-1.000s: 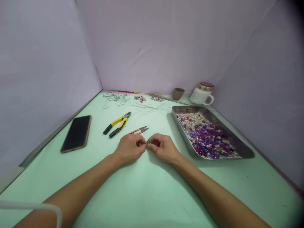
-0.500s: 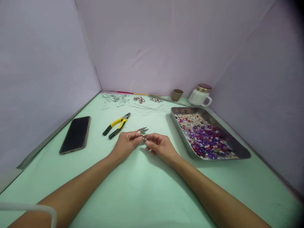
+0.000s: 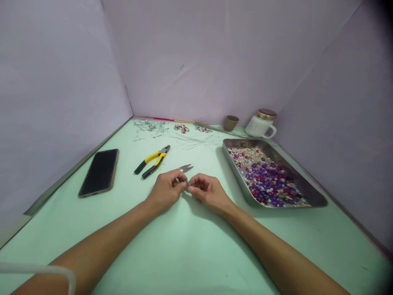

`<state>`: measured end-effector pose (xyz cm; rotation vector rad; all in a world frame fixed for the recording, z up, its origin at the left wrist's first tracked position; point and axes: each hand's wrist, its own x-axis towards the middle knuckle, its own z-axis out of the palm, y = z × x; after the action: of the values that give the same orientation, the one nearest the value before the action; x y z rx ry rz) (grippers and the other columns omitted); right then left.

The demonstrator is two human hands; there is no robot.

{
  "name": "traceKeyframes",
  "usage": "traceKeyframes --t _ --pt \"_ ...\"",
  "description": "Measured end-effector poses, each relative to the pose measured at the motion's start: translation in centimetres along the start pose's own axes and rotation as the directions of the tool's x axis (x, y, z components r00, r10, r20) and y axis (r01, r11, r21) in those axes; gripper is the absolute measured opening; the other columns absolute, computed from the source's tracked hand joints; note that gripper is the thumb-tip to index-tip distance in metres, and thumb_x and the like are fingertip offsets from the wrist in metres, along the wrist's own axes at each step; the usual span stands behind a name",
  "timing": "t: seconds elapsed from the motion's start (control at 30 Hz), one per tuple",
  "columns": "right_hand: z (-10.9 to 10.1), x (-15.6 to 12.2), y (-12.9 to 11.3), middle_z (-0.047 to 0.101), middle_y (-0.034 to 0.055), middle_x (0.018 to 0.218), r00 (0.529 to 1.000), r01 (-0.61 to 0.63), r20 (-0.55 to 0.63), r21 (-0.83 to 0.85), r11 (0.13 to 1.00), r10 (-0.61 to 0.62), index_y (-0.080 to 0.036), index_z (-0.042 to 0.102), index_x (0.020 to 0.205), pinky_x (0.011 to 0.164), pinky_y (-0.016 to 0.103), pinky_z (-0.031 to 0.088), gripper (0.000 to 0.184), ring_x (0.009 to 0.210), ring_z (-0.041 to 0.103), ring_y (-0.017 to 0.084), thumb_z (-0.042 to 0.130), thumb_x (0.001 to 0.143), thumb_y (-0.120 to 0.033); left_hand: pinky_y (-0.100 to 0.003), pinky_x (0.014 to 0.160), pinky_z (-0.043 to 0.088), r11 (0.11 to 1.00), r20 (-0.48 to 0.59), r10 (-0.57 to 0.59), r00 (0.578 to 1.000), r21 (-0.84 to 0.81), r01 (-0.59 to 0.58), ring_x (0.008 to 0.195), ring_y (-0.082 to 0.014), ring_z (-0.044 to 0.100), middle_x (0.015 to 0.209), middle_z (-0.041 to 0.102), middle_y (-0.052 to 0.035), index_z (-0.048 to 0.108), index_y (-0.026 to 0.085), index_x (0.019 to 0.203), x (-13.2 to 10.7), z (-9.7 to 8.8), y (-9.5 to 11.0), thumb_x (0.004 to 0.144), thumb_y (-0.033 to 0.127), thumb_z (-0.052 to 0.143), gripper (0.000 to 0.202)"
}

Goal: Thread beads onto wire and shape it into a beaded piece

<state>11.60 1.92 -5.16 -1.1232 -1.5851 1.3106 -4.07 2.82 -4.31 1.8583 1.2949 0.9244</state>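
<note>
Over the middle of the table, my left hand (image 3: 164, 187) and my right hand (image 3: 209, 191) meet with fingertips almost touching. Both pinch a small beaded wire piece (image 3: 186, 182), of which a green bead and a bit of silver show; the fingers cover the rest. Just beyond the fingers lie thread snips (image 3: 186, 168), blades pointing right, their handle end hidden behind my left hand. Combination pliers (image 3: 152, 161) with yellow and black handles rest to the left of them, jaws away from me.
A metal tray (image 3: 239, 180) of purple, red and pale beads stands at right. A phone (image 3: 99, 172) lies at left. Along the back are cut wire pieces (image 3: 152, 127), red-and-clear beaded pieces (image 3: 181, 129), long wires (image 3: 196, 141), a brown cup (image 3: 231, 123) and a lidded white mug (image 3: 259, 125).
The fingers have shifted around the beaded piece, which now shows less between them. My right fingers have curled in more. The whole view has moved slightly.
</note>
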Motion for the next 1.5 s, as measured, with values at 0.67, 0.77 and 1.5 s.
traceKeyframes --t 0.67,0.77,1.5 --pt "0.0 -0.7 -0.4 0.057 -0.0001 0.063 0.963 0.204 -0.048 -0.508 0.837 -0.264 -0.017 0.057 0.071 0.047 0.021 0.037 0.005 0.048 0.046 0.009 0.055 0.069 -0.021 -0.025 0.06 0.041 0.861 0.031 0.331 0.943 0.399 -0.315 0.064 -0.0135 0.053 0.068 0.059 -0.0015 0.059 0.018 0.073 -0.7 0.3 -0.1 0.069 0.012 0.048 0.014" --pt "-0.1 -0.7 -0.3 0.057 0.0005 0.064 0.947 0.252 -0.03 -0.545 0.8 -0.319 -0.017 0.058 0.069 0.049 0.021 0.038 0.005 0.05 0.048 0.009 0.053 0.068 -0.017 -0.025 0.058 0.041 0.838 0.044 0.329 0.943 0.447 -0.313 0.062 -0.0137 0.053 0.069 0.059 -0.0019 0.06 0.018 0.07 -0.6 0.2 -0.1 0.068 0.015 0.049 0.012" --pt "-2.3 -0.1 -0.9 0.058 0.003 0.064 0.991 0.019 -0.131 0.116 0.993 -0.004 -0.016 0.06 0.08 0.044 0.022 0.038 0.033 0.05 0.049 0.011 0.053 0.071 -0.046 -0.02 0.046 0.031 0.994 0.102 0.024 0.994 0.105 -0.035 0.048 -0.0085 0.041 0.053 0.05 0.0027 0.062 0.016 0.069 0.5 -0.9 -0.1 0.069 0.025 0.053 0.013"
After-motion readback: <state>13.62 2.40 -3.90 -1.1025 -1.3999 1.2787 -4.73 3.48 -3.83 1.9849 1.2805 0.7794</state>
